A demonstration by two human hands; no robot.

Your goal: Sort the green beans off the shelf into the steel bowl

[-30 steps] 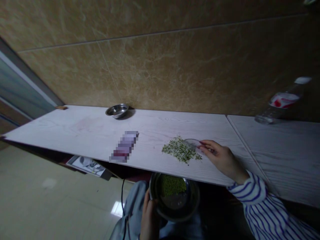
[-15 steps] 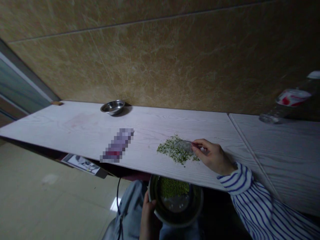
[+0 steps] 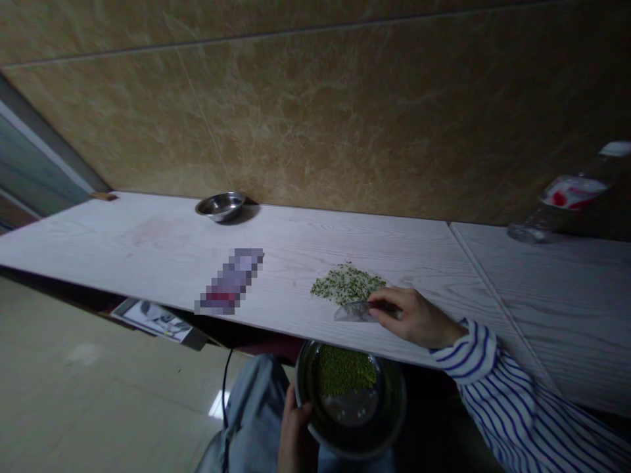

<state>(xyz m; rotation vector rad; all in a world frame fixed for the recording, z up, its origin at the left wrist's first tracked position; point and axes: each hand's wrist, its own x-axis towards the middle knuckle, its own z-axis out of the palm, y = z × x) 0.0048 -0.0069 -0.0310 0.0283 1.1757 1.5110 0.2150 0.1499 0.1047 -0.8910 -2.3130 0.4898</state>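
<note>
My right grip (image 3: 414,318) pinches a clear plastic piece (image 3: 357,312) beside green grains (image 3: 345,284) on the tabletop (image 3: 148,243); my left grip (image 3: 296,437) clasps a metal bowl (image 3: 394,407) at lower center.

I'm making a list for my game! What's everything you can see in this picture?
marbled wall tiles: several, tan-brown, behind the board
pale wood-grain board: two lengths, whitish, across the middle
small steel bowl: one, silver, at the board's far edge
blurred object: one, purple and red, on the board
pile of green bits: one, green, on the board
clear plastic piece: one, see-through, beside the pile
plastic bottle: one, clear with a red-and-white label, far right
large dark steel bowl: one, dark metal, below the board's near edge
green grains: one heap, green, inside that bowl
printed paper: one, white and grey, under the board
black cable: one, black, beside the trousers
tiled floor: one, pale, below
striped sleeve: one, white and blue, right arm
trousers: one pair, grey-blue, on the person
left hand: one, gripping the large bowl's rim
right hand: one, holding the clear piece
</note>
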